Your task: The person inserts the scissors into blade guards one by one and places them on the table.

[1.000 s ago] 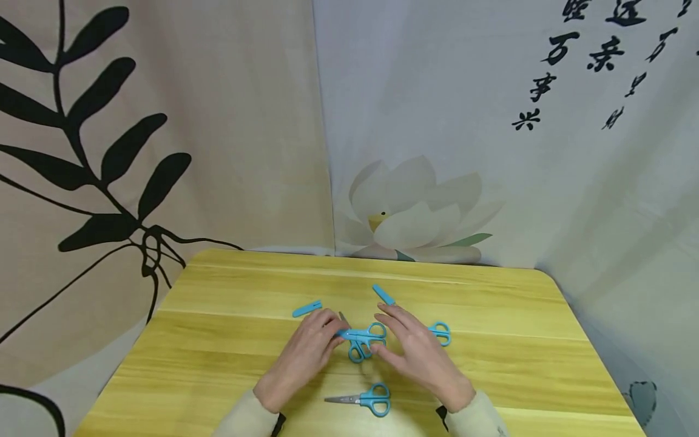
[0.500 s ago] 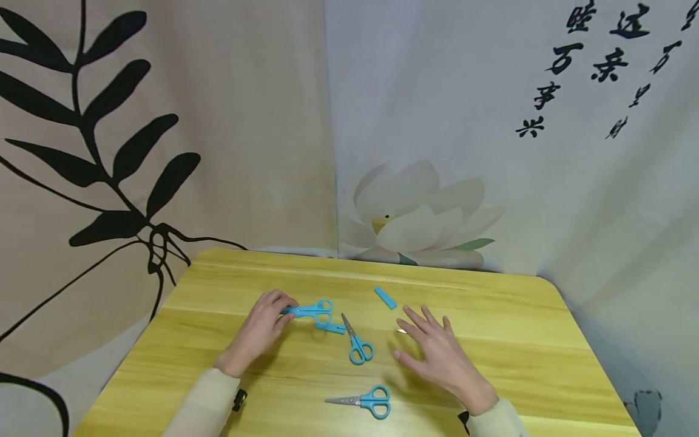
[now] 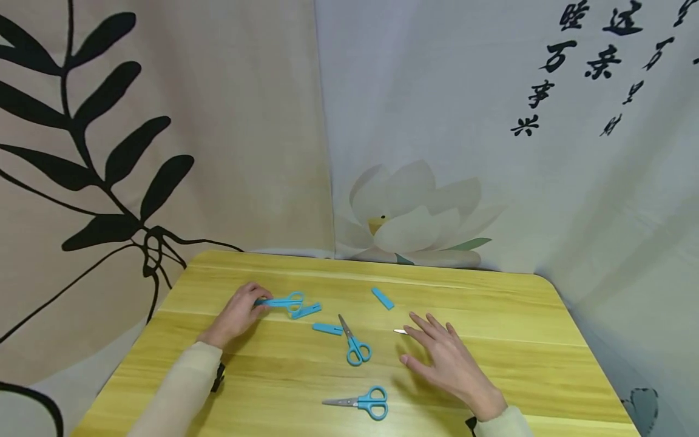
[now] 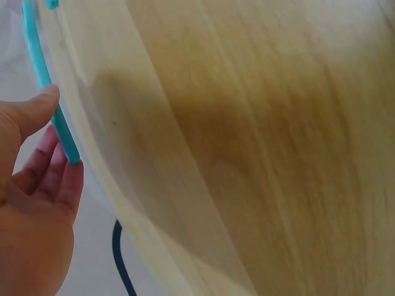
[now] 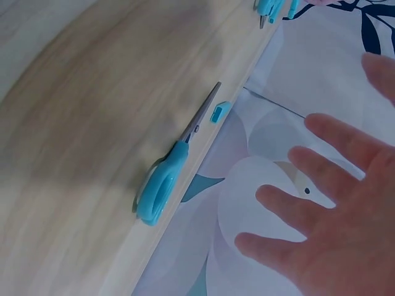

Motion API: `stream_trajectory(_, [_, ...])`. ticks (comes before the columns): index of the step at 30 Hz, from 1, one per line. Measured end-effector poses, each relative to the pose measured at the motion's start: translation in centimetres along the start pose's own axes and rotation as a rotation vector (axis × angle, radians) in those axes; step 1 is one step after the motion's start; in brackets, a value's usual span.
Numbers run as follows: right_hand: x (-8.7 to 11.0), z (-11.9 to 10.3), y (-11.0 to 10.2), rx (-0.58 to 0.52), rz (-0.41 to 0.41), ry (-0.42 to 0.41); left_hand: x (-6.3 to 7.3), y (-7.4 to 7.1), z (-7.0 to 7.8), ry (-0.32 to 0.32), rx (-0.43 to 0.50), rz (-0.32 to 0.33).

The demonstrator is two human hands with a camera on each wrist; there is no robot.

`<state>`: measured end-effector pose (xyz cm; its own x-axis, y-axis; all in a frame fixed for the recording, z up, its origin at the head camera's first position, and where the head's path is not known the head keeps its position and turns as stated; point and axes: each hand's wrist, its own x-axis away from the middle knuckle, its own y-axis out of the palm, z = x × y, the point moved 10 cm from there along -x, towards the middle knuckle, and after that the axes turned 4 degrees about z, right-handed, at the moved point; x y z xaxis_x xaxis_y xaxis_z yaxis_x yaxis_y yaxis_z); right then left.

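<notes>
My left hand [image 3: 240, 312] pinches a pair of sheathed scissors [image 3: 292, 301] by the blue blade cover, over the table's left part. Its handle loops point right, towards a loose blue cover [image 3: 306, 311]. In the left wrist view, thumb and fingers grip the blue cover [image 4: 65, 134]. My right hand [image 3: 450, 364] hovers palm down with spread fingers above another pair of scissors [image 5: 163, 185]; in the head view it hides all but the blade tip. Bare scissors [image 3: 356, 346] lie mid-table, and another bare pair [image 3: 373, 402] lies nearer the front.
A second loose blue cover [image 3: 327, 329] lies left of the middle scissors, and a third blue cover [image 3: 383, 298] lies farther back. The wooden table [image 3: 491, 303] ends at a printed curtain [image 3: 426, 121] behind it.
My left hand has carried the sheathed scissors from mid-table to the left and back, uncovering the middle scissors and a loose cover. My right hand has drawn right, its fingers spread.
</notes>
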<state>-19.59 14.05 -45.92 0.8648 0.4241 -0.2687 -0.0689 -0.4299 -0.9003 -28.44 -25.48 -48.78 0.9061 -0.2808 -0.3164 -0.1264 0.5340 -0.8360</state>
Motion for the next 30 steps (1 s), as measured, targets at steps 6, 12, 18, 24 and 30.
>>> stream_trajectory(6, [0.0,-0.1,0.1,0.018,0.022,-0.022,0.1,0.6,-1.5,-0.049,0.005,-0.049])
stream_trajectory(12, [-0.1,0.0,0.2,0.021,0.023,-0.023,0.1,0.8,-2.3,-0.085,-0.004,-0.081])
stream_trajectory(18, [-0.2,0.0,0.6,0.018,0.003,-0.018,0.1,1.0,-2.3,-0.115,0.000,-0.123])
stream_trajectory(24, [-0.4,-0.4,1.1,-0.004,0.005,-0.013,0.6,0.9,-0.7,-0.119,-0.004,-0.132])
stream_trajectory(30, [-0.8,-1.6,2.7,-0.021,-0.017,-0.002,0.9,0.5,3.6,-0.030,-0.023,-0.098])
